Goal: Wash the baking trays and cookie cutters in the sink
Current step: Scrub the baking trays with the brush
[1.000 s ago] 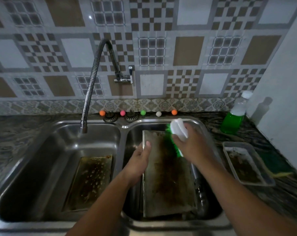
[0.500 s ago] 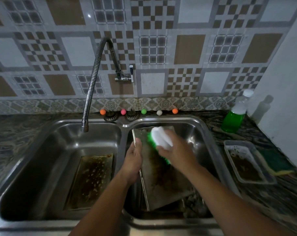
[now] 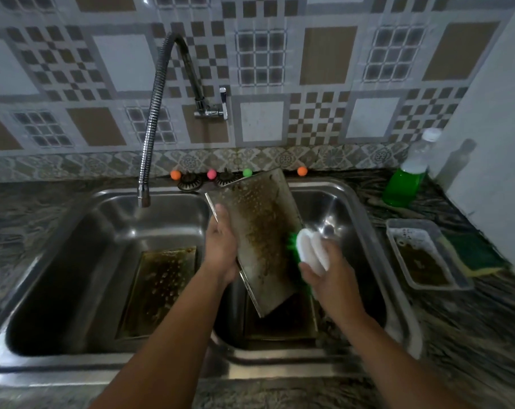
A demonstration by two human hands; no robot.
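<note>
Left hand (image 3: 221,246) gripping the left edge of a greasy tray (image 3: 259,231), tray tilted up over the right basin (image 3: 353,208), right hand (image 3: 327,273) closed around a brush (image 3: 306,249) touching its right edge, second tray (image 3: 159,287) flat in the left basin (image 3: 103,231)

Dim, soft-focus frame; wide-angle bending at edges.
</note>
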